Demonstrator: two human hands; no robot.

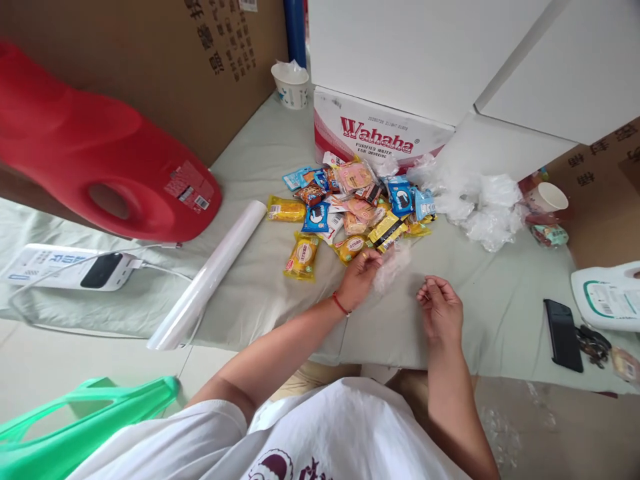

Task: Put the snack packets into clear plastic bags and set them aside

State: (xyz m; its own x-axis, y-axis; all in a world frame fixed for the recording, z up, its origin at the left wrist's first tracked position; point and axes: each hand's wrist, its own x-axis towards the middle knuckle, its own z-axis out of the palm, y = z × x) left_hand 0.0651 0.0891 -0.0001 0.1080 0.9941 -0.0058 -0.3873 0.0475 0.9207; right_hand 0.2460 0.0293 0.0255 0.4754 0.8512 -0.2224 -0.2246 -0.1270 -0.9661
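My left hand (361,279), with a red string on its wrist, is closed on a crumpled clear plastic bag (393,267) at the front of a snack pile. To the right, my right hand (440,303) is raised over the cloth, its fingers pinched together; anything between them is too small to name. The pile has yellow-wrapped snacks (387,232), blue packets (400,196) and pink-and-clear packs (356,176). Two yellow packs, one at the pile's left edge (286,209) and one nearer me (301,257), lie left of my left hand.
Crumpled clear bags (493,207) lie right of the pile, beside a paper cup (547,198). A Wahaha carton (380,130) stands behind. At left are a plastic roll (210,277), a red jug (110,153) and a power bank (70,267); a phone (563,335) lies right.
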